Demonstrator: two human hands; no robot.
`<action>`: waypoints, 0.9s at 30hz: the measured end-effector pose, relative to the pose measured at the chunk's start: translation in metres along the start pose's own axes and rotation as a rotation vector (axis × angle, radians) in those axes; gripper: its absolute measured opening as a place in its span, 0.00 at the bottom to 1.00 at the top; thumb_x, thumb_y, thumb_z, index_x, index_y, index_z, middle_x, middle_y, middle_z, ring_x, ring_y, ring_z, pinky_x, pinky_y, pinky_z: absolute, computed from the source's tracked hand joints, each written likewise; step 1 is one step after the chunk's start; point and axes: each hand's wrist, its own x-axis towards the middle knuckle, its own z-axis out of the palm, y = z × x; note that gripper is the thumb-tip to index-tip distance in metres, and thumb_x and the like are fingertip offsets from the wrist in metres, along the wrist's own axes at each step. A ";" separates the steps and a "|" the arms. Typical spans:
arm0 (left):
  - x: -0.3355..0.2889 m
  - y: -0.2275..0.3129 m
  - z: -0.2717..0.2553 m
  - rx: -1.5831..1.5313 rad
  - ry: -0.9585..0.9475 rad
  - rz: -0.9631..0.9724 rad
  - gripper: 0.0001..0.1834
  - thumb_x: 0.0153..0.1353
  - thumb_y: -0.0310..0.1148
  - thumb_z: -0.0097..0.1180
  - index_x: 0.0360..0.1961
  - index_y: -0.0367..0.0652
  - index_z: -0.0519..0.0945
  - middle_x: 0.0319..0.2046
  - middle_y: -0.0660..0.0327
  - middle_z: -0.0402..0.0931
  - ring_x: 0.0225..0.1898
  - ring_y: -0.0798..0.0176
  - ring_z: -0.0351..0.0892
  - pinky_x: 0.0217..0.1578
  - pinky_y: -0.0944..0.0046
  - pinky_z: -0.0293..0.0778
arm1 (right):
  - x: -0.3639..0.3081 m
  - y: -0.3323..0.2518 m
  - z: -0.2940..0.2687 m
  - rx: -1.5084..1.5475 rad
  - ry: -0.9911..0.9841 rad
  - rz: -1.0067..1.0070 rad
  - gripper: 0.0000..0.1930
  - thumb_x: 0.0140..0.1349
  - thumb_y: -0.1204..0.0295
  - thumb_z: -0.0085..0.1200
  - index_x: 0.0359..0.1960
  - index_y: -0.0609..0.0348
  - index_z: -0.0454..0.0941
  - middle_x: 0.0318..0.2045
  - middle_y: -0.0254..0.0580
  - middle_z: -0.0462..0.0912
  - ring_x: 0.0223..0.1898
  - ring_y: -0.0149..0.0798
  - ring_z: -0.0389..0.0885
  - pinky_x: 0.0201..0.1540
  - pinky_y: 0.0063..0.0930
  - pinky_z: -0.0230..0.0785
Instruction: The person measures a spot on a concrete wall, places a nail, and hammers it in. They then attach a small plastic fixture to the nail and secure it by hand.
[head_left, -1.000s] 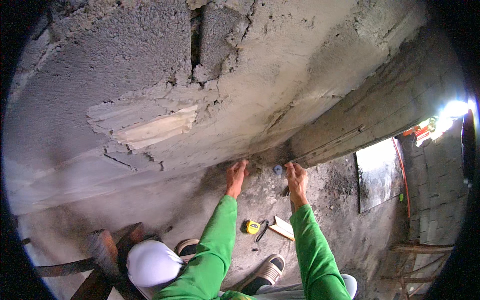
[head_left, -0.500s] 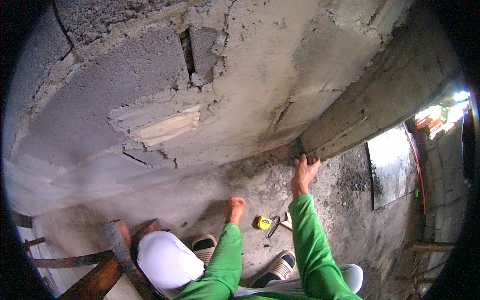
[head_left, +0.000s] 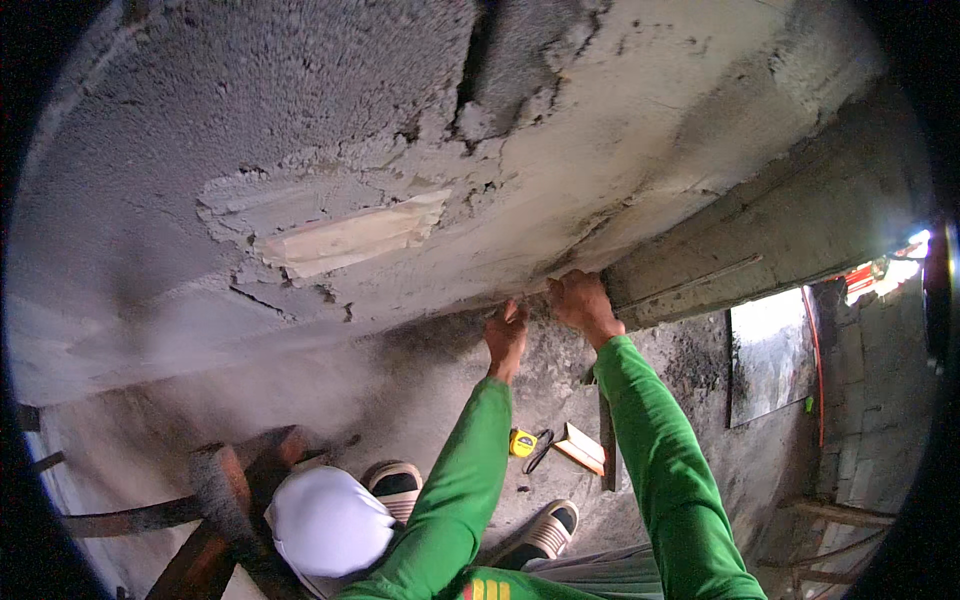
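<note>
Both my hands are at the foot of the concrete wall (head_left: 580,150), near its corner. My right hand (head_left: 587,305) has its fingers curled against the wall's base, right beside the corner. Just left of it and slightly nearer, my left hand (head_left: 507,340) has bent fingers raised to the bottom edge of the wall. What either hand holds, if anything, is too small or hidden to make out. On the floor between my forearms lie a yellow tape measure (head_left: 522,443) with a black strap (head_left: 540,452) and a pale wooden block (head_left: 580,449).
A narrow grey strip (head_left: 609,440) lies beside my right forearm. Dark wooden beams (head_left: 225,480) stand at lower left by my knee. A pale sheet (head_left: 768,355) and an orange cable (head_left: 815,370) are at right. A tan patch (head_left: 350,235) shows on the wall.
My left hand has moved forward and right to the wall's base. My right hand has shifted slightly left and forward along it. The view has moved closer to the wall.
</note>
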 end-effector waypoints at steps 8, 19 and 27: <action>0.020 -0.037 0.010 0.585 0.063 0.235 0.12 0.58 0.43 0.62 0.39 0.49 0.85 0.33 0.61 0.86 0.34 0.58 0.85 0.37 0.60 0.79 | 0.008 -0.049 -0.056 -0.317 -0.077 -0.518 0.09 0.58 0.69 0.52 0.37 0.55 0.83 0.37 0.42 0.84 0.42 0.45 0.82 0.44 0.41 0.76; 0.008 -0.009 0.000 0.694 0.241 0.263 0.15 0.58 0.38 0.57 0.44 0.50 0.86 0.30 0.51 0.85 0.34 0.49 0.85 0.38 0.54 0.80 | -0.003 -0.029 -0.057 -0.452 -0.104 -0.215 0.08 0.57 0.67 0.55 0.34 0.49 0.85 0.34 0.39 0.86 0.45 0.42 0.83 0.47 0.38 0.75; 0.008 0.010 0.011 0.520 0.038 0.083 0.15 0.65 0.40 0.54 0.50 0.51 0.85 0.37 0.55 0.86 0.39 0.52 0.85 0.40 0.56 0.80 | 0.016 -0.042 -0.040 -0.371 -0.278 -0.091 0.10 0.62 0.65 0.52 0.36 0.47 0.87 0.38 0.40 0.88 0.42 0.44 0.87 0.42 0.41 0.80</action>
